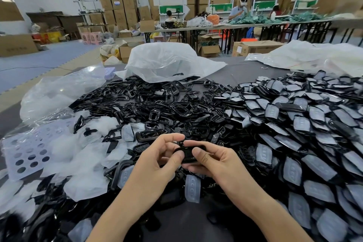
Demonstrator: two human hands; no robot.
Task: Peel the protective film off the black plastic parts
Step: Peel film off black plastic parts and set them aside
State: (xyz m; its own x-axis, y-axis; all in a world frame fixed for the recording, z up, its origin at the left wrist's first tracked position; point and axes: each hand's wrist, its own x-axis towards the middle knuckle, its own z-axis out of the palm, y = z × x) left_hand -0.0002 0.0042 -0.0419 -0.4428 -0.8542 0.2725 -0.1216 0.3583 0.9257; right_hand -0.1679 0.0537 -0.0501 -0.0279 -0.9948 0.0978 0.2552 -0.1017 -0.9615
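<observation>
Gripped by both hands, low at centre and just above the desk [241, 72]: one glossy black plastic part [188, 155]. Pinched at its left end by the left hand [157, 158], thumb on the near edge and forefinger arched over the far side. Clasped at its right end by the right hand [215, 161], thumb flat on top and the other fingers curled underneath. Cannot tell whether any film lies on it.

Just below the hands, flat on the dark surface, lies a film-covered part [192, 188] with a row of round dimples. To the left, beside the forearm, sits a loose heap of peeled films [84, 165], whitish and crumpled, with a few black pieces mixed in. Left of that, under clear plastic, is a lilac panel with round holes [25, 155]. To the right, spreading out to the frame edge, lies a large heap of film-covered parts [306, 135], overlapping like scales.

Behind the hands, mid-desk, is a tangle of bare black frames [157, 104]. Farther back, slumped on the desk, are a white plastic bag [167, 61] and, at left, a clear bag [59, 92]. Far off across the floor are long tables [216, 26] with seated people, and stacked cardboard boxes [117, 4] against the wall.
</observation>
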